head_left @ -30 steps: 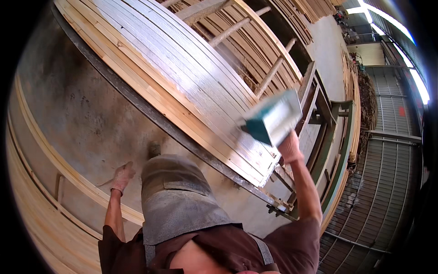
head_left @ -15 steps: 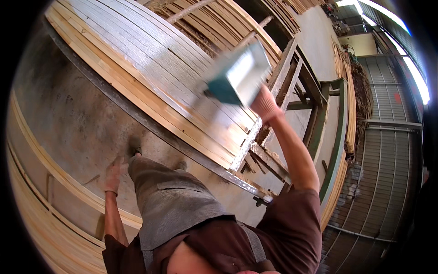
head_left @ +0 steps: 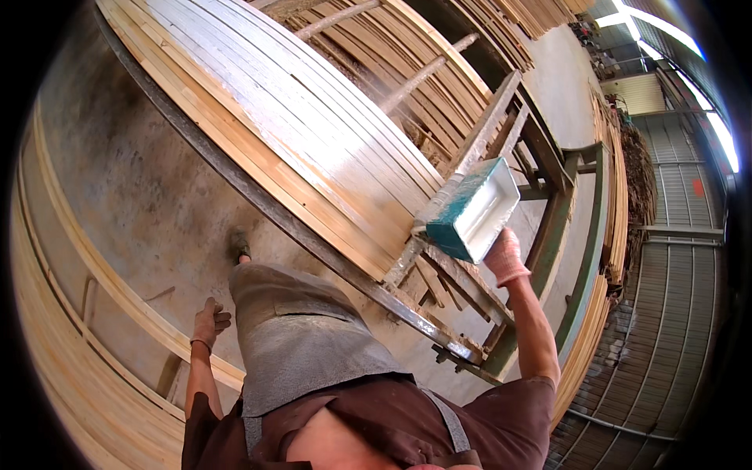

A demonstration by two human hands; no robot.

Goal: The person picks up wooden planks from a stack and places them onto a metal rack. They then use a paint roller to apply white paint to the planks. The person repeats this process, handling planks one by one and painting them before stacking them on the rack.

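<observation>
The right hand (head_left: 505, 257) is closed on a teal-white box (head_left: 468, 215), near the right end of boards (head_left: 301, 141) on the metal rack (head_left: 307, 244); the left hand (head_left: 208, 321) hangs half open, empty.

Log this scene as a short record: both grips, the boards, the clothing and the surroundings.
Left grip: gloved, empty, fingers loosely curled, above the floor
Right grip: gloved, closed on a teal-and-white open box
Boards: side by side; whitish over much, bare wood along near edge
Clothing: grey apron, dark brown top
Surroundings: green frame, stacked timber
</observation>
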